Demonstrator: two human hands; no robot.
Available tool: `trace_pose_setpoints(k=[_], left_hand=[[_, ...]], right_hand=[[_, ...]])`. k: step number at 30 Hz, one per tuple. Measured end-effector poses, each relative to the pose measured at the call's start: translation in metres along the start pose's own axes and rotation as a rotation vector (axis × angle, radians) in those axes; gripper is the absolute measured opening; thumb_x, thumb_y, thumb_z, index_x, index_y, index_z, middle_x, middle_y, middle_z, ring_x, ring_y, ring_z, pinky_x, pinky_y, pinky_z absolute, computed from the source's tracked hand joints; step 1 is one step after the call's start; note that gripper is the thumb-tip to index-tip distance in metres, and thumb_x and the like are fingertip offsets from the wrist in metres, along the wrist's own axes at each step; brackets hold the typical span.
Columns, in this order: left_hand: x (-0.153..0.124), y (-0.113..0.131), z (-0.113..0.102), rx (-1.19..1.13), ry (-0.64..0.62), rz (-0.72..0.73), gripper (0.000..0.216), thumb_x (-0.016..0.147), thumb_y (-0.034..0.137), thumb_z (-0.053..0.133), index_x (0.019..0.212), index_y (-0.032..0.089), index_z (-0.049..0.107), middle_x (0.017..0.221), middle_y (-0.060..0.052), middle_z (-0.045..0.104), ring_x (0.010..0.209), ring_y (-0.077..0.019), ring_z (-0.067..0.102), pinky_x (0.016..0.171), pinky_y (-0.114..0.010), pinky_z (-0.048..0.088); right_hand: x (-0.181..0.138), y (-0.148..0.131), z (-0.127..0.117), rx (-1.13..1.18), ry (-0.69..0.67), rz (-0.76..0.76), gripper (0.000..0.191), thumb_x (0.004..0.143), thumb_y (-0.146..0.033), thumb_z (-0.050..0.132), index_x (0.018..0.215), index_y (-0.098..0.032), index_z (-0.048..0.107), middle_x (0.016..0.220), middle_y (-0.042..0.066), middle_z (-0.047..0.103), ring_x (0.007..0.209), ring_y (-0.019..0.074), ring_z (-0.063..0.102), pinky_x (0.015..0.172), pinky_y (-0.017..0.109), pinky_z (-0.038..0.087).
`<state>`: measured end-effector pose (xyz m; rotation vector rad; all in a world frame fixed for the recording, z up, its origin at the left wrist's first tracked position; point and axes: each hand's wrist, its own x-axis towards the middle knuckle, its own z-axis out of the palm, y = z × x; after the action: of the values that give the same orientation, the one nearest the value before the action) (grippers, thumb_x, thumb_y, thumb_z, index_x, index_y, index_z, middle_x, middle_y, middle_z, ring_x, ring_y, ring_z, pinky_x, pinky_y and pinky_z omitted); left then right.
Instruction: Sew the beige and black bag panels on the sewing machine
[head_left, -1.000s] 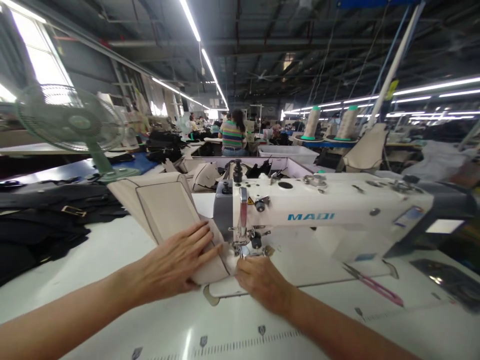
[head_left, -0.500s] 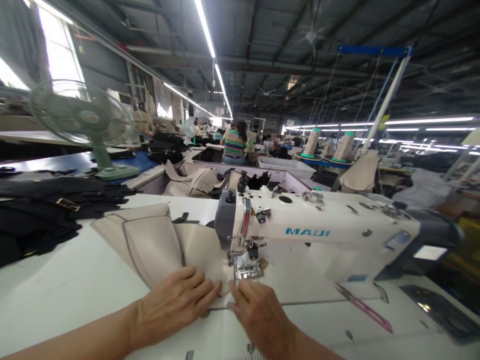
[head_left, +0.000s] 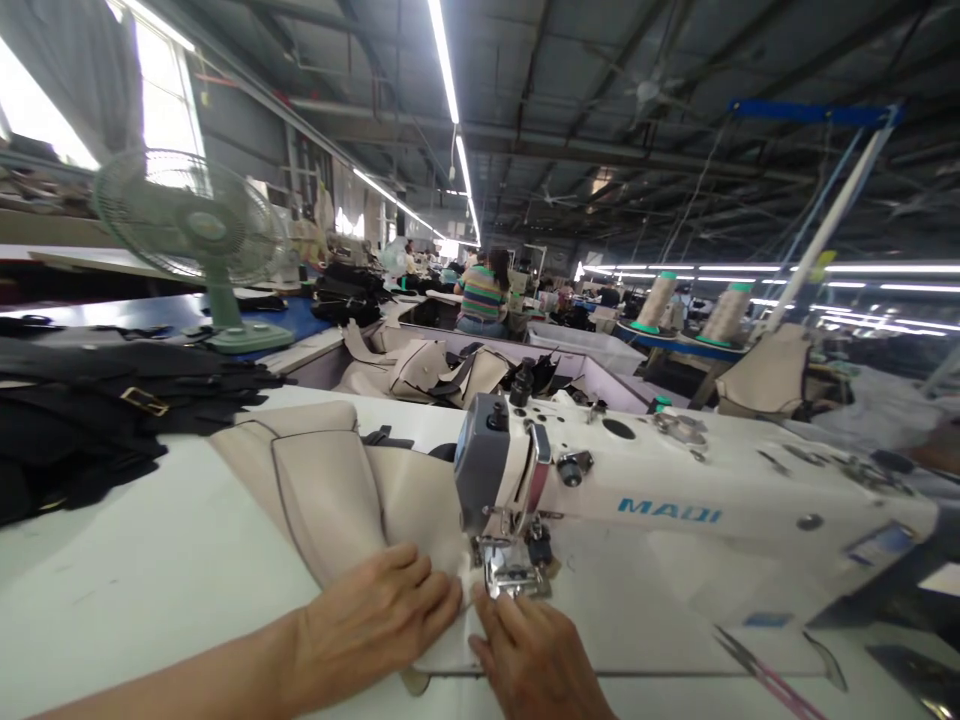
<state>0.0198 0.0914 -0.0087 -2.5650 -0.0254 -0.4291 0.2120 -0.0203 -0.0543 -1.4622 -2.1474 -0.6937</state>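
Note:
My left hand (head_left: 379, 620) lies flat, fingers together, on a beige leather-like panel with dark edge trim (head_left: 330, 490), pressing it onto the white table (head_left: 127, 570). My right hand (head_left: 536, 655) rests on the same panel's near edge, fingertips just in front of the presser foot (head_left: 514, 578). Above the panel's right end stands the white MAQI sewing machine (head_left: 675, 500). The panel runs back and to the left from the needle.
A pile of black pieces with buckles (head_left: 97, 410) lies at left, a green fan (head_left: 199, 230) behind it. More beige pieces fill a bin (head_left: 427, 370) behind the machine. Thread cones (head_left: 656, 300) stand at right. A person in a striped shirt (head_left: 482, 295) sits far off.
The view has tilted up and shifted. The beige panel, raised a second ago, now lies flatter on the table. Both hands have stayed on its near edge by the presser foot.

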Motion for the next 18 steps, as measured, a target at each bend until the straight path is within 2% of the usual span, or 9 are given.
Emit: trace_pose_setpoints(k=[6,11,18], left_hand=[[0.005,-0.011,0.011,0.035,-0.015,0.006,0.028,0.085,0.016,0.064,0.112,0.013,0.056,0.081,-0.001,0.058,0.067,-0.0201,0.049,0.061,-0.036,0.029],[0.007,-0.019,0.02,0.041,-0.033,-0.01,0.029,0.088,0.016,0.062,0.116,0.014,0.054,0.081,-0.002,0.058,0.067,-0.02,0.049,0.062,-0.036,0.03],[0.008,-0.024,0.017,0.05,0.039,0.026,0.027,0.089,0.015,0.06,0.115,0.009,0.055,0.081,-0.003,0.058,0.067,-0.0193,0.05,0.061,-0.036,0.031]], right_hand=[[-0.005,0.001,0.012,-0.013,0.067,0.006,0.036,0.105,-0.028,0.028,0.118,-0.008,0.056,0.077,0.005,0.061,0.062,0.0194,0.057,0.051,0.033,0.037],[-0.013,0.006,0.019,-0.032,0.01,-0.004,0.035,0.104,-0.027,0.03,0.123,-0.01,0.054,0.085,0.007,0.063,0.065,0.0198,0.058,0.053,0.032,0.039],[-0.014,0.012,0.021,-0.05,0.048,-0.059,0.035,0.103,-0.023,0.031,0.121,-0.009,0.057,0.077,0.006,0.064,0.06,0.0182,0.06,0.05,0.03,0.043]])
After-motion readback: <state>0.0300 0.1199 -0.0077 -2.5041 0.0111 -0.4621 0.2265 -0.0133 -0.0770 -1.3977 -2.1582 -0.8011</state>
